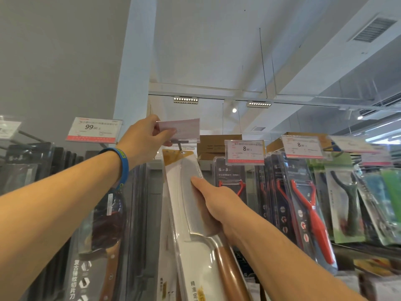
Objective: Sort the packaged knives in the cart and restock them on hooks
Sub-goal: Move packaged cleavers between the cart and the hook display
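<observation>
right hand [214, 205] grips the knife pack [184, 192] mid-blade | pack runs handle-low, hole-high, top right at the hook [180, 146], can't tell if it's threaded | left hand [145, 140], closer to the hook, pinches the price tag [182, 128] flipped up | peelers [312, 209] hang right

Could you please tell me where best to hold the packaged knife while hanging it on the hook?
Probably mid-pack, from its right edge, as the right hand does: thumb flat on the front over the blade, fingers behind. The packaged knife is long, flat and tilted, its top at the hook and its wooden handle low, so a middle grip leaves the top free.
</observation>
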Demonstrator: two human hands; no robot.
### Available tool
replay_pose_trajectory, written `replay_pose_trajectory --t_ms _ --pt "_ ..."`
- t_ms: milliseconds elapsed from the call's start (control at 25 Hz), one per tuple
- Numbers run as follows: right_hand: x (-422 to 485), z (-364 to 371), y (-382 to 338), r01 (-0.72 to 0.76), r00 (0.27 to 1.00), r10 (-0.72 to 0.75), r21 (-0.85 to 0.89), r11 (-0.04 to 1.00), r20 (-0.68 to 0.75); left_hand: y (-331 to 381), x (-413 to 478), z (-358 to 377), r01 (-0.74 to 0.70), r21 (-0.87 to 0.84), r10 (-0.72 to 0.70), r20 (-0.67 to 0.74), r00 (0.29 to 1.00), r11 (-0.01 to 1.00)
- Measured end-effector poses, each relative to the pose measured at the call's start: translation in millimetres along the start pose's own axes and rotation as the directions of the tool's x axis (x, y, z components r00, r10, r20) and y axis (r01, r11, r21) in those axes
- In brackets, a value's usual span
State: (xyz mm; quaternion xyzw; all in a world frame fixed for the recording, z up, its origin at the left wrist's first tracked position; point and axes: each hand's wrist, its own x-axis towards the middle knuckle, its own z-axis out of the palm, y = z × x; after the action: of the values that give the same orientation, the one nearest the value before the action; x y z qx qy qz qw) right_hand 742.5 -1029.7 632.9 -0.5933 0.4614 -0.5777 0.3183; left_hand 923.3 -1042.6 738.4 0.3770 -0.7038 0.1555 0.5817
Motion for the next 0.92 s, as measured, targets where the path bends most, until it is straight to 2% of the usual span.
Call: replay_pose_trajectory --t_ms 120,240,280,480,640,720,840,920 --pt "2 -11 -7 0.036 0.998 -0.038 -0.05 0.998 -0.043 1 -1 -3 0.01 -0.032 -0.01 0.013 1.0 0.999" --pt "0 -7 2 0.134 0.978 -0.175 -0.31 0.941 -0.11 1 1 -3 0.021 -0.025 -0.02 0.032 0.999 0.999" --pt "1 -1 8 0.158 0.973 -0.206 -0.347 0.925 -0.106 0 2 -2 0.026 -0.028 -0.025 0.04 0.999 0.999" --pt "-1 15 15 0.152 0.983 -0.168 -0.184 0.971 -0.076 -1 7 -6 0.026 -0.04 -0.023 0.068 0.997 0.999" --pt "-4 1 7 0.009 0.998 -0.006 0.044 0.999 -0.062 -3 4 -6 0.003 -0.069 0.001 0.054 0.999 0.998" --pt "-5 -4 5 0.024 0.995 -0.026 -0.023 0.999 -0.096 -4 5 -5 -0.009 -0.067 0.013 0.053 0.999 0.998" --pt "-7 15 11 0.163 0.972 -0.197 -0.238 0.957 -0.125 -4 9 -4 -0.002 -0.074 0.008 0.072 0.997 0.997" --pt "-10 32 19 0.202 0.967 -0.231 -0.225 0.953 -0.108 -5 10 -4 0.011 -0.077 -0.004 0.089 0.996 0.997"
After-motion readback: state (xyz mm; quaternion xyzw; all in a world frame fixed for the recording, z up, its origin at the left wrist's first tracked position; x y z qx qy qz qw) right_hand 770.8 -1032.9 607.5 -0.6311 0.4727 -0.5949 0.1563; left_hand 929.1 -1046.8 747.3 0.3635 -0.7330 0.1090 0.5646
